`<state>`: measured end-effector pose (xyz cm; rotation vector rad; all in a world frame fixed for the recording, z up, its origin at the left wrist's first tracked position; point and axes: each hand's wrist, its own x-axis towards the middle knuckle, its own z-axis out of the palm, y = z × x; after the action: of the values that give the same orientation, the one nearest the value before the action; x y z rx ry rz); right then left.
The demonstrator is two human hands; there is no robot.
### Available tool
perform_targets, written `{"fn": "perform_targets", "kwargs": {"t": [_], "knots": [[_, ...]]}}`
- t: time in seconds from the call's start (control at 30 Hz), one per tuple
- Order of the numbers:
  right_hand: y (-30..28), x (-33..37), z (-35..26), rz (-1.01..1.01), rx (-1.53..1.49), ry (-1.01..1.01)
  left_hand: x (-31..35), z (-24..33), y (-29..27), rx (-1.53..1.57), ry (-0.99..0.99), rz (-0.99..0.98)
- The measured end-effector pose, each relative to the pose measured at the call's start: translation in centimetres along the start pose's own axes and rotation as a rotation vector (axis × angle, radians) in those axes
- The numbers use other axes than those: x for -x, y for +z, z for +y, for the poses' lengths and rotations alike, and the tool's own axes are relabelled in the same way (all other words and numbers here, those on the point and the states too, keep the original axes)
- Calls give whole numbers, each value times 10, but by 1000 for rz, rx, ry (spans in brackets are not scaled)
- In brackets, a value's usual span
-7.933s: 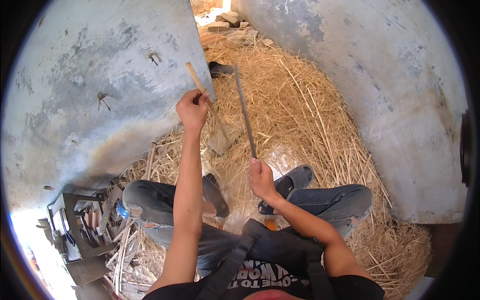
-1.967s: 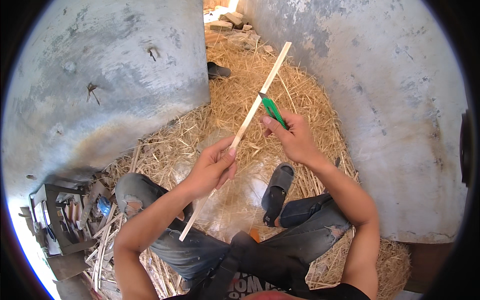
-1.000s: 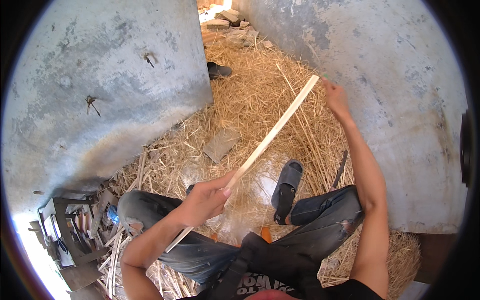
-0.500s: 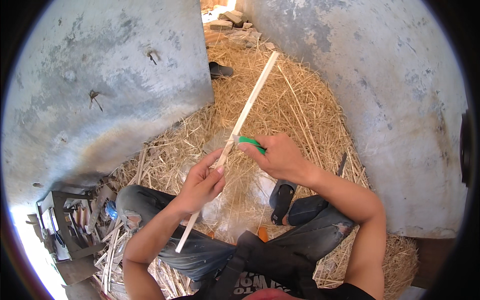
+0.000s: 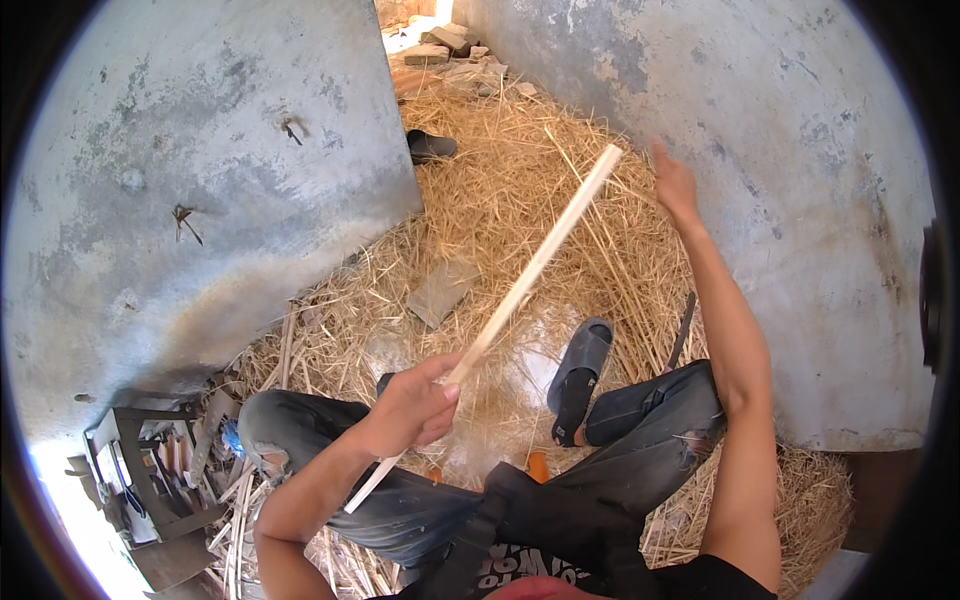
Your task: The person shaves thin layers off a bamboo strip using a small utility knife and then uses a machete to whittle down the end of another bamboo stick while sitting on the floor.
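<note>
A long pale wooden strip (image 5: 535, 262) runs slantwise in front of me, its lower end by my left thigh and its far end up and to the right. Around its lower part my left hand (image 5: 412, 410) is closed, thumb along the wood. My right hand (image 5: 674, 182) is stretched far forward, just right of the strip's far end and apart from it, close to the right wall. Its fingers look curled, with one tip pointing up. No green knife shows in it now; whatever it may hold is hidden.
Wood shavings (image 5: 510, 130) cover the floor between two grey panels, left (image 5: 250, 170) and right (image 5: 800, 250). A flat grey piece (image 5: 442, 292) lies on them. My sandalled foot (image 5: 582, 370) is right of centre. A dark frame (image 5: 150, 480) with tools stands lower left.
My right hand has left the middle of the strip and swung forward and right. The green knife has gone out of sight. The strip's far end has shifted right and nearer.
</note>
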<state>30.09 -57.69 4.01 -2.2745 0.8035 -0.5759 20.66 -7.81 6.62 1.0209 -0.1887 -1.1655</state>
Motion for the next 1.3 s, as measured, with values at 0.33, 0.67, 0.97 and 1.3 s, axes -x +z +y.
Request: {"fn": "perform_targets", "kwargs": {"t": [0.33, 0.67, 0.97, 1.3], "knots": [[-6, 132, -119, -677, -501, -24, -18, 0, -4, 125, 52, -32], [10, 185, -142, -708, -331, -347, -36, -6, 12, -1, 171, 90], [11, 233, -137, -839, -16, -623, -26, 5, 4, 513, 10, -29], [15, 216, -146, -783, 127, -634, -20, 10, -2, 569, 5, -29]]}}
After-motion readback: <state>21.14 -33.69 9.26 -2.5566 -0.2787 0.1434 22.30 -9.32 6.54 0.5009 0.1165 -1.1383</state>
